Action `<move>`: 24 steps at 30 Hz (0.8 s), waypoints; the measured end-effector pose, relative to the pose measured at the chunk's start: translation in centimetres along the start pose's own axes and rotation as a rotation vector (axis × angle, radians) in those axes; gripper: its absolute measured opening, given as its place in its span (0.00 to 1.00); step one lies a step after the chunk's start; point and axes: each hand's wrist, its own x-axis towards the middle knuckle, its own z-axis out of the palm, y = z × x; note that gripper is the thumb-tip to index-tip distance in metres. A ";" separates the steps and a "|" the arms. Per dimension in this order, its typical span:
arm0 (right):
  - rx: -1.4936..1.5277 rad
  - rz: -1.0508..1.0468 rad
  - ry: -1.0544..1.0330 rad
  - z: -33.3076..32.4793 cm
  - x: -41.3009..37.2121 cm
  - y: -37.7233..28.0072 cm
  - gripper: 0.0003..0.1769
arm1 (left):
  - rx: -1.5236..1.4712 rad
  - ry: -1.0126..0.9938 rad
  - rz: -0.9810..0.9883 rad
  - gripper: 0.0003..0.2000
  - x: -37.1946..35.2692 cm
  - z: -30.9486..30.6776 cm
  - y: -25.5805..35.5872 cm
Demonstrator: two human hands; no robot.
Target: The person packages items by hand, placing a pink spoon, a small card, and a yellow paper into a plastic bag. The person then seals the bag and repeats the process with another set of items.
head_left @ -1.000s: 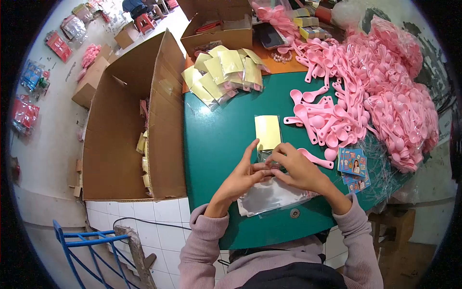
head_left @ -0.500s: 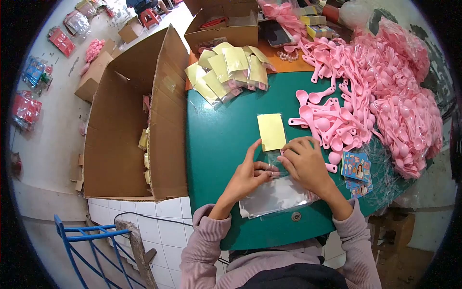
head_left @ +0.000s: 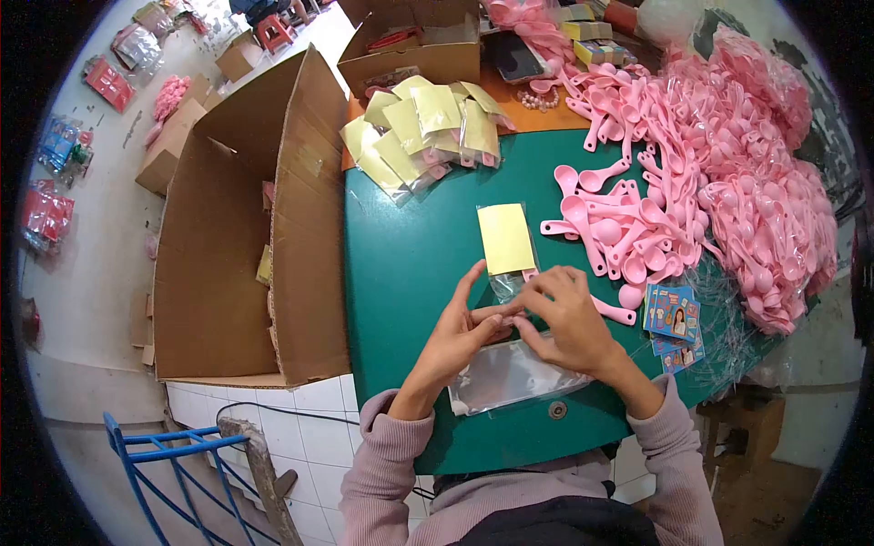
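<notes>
Left hand [head_left: 458, 335], right hand [head_left: 566, 320] close together, fingers curled, tips pinching. Cardboard box [head_left: 228, 227] left of them; pink spoon heap [head_left: 728, 155] beyond right hand; clear bag stack [head_left: 510, 375] under wrists; yellow-carded packet [head_left: 506, 241] just beyond fingertips, near end seemingly nipped by both.

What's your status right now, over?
Left hand and right hand pinch packet end. Yellow card inside. Pink spoons beside right hand, not blocking.

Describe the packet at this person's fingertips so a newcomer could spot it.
Find the green table beside the big cardboard box. Near its middle, just beyond the left hand and right hand, lies one clear packet with a yellow card. Unlike the heaped packets farther back, it lies alone.
</notes>
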 end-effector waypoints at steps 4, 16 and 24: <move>-0.050 -0.024 0.005 0.5 -0.2 -0.1 0.09 | 0.008 0.036 0.078 0.35 0.0 0.2 -0.7; -0.056 -0.007 -0.001 1.0 -0.3 -0.1 0.10 | 0.121 0.092 0.054 0.29 0.0 -0.3 -0.7; -0.092 -0.016 0.000 0.7 -0.2 -0.1 0.10 | 0.112 0.139 -0.006 0.25 -0.1 -0.1 -0.3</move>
